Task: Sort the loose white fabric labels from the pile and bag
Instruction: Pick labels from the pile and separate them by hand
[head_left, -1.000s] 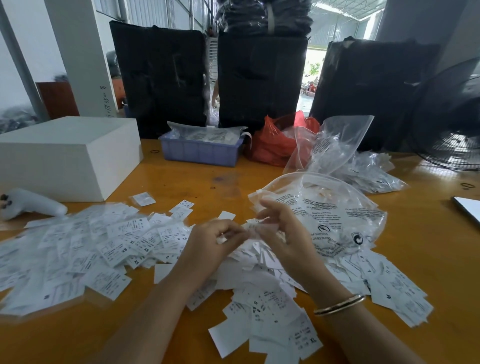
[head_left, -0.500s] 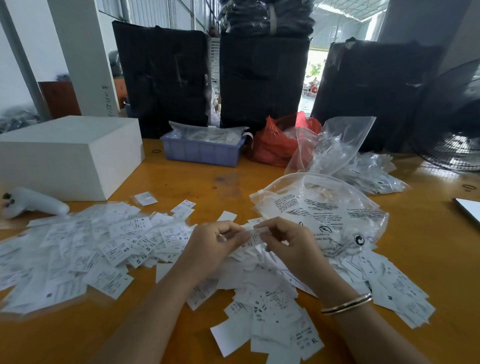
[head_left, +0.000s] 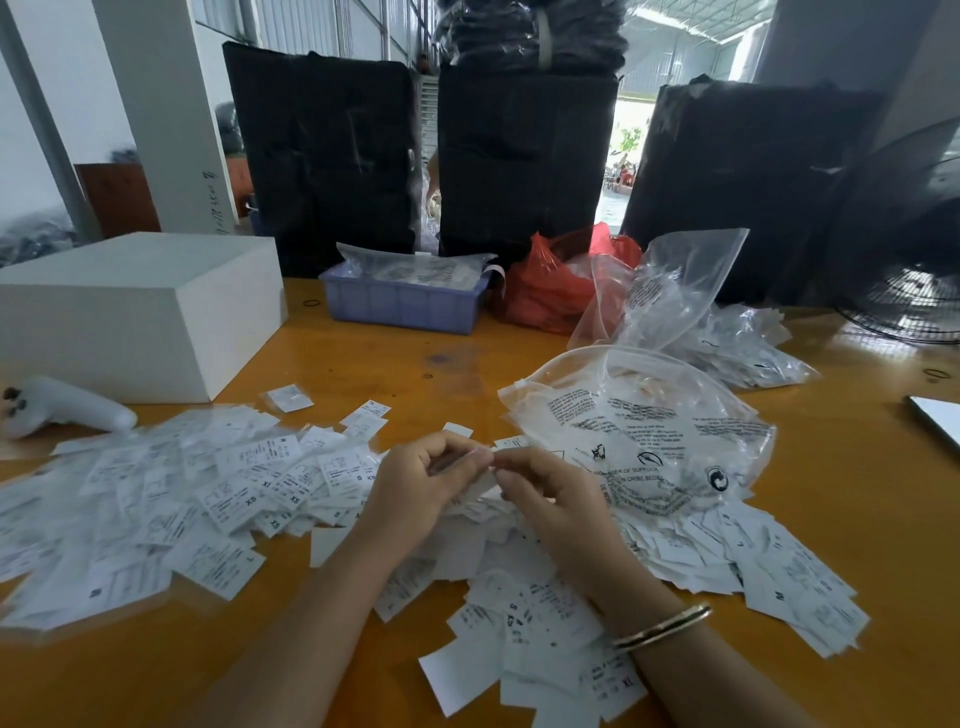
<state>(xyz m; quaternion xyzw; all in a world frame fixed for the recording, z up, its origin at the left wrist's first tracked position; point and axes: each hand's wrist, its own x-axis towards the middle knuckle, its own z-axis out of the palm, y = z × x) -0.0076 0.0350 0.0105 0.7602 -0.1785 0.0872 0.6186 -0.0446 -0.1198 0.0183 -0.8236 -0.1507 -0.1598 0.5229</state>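
A spread pile of loose white fabric labels (head_left: 524, 618) covers the middle and right of the yellow table (head_left: 363, 369). To the left lie several labels in small clear sleeves (head_left: 171, 499). A large clear printed bag (head_left: 654, 431) lies open just right of my hands. My left hand (head_left: 421, 488) and my right hand (head_left: 550, 499) meet above the pile, fingers curled, and together pinch a white label (head_left: 491, 462) between their fingertips. A gold bangle sits on my right wrist.
A white box (head_left: 140, 312) and a white handheld device (head_left: 57, 405) are at the left. At the back stand a blue tray (head_left: 400, 306), a red bag (head_left: 550, 291), more clear bags (head_left: 727, 338), black bundles and a fan (head_left: 914, 249).
Both hands have dropped slightly toward the pile and drawn closer together, still pinching the label between them. The view has shifted a little.
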